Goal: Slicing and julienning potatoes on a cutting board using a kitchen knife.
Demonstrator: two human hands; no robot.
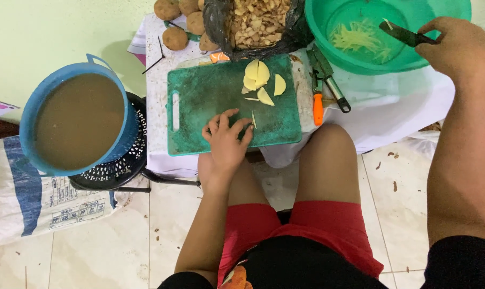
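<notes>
On the near edge of a green plastic cutting board (199, 101), the left hand (226, 142) is rested with fingers spread, nothing gripped. Pale potato slices (261, 80) are seen just beyond its fingertips, untouched. Far right, a dark-handled knife (405, 35) is clasped by the right hand (456, 45) over a green plastic basin (328, 48) of potato strips.

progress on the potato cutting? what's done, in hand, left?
Done: thin strips lie in the green basin, peels in the black bag. In hand: right hand holds a knife over the basin; left hand rests on the cutting board. Left: potato slices uncut, whole potatoes unpeeled.
</notes>
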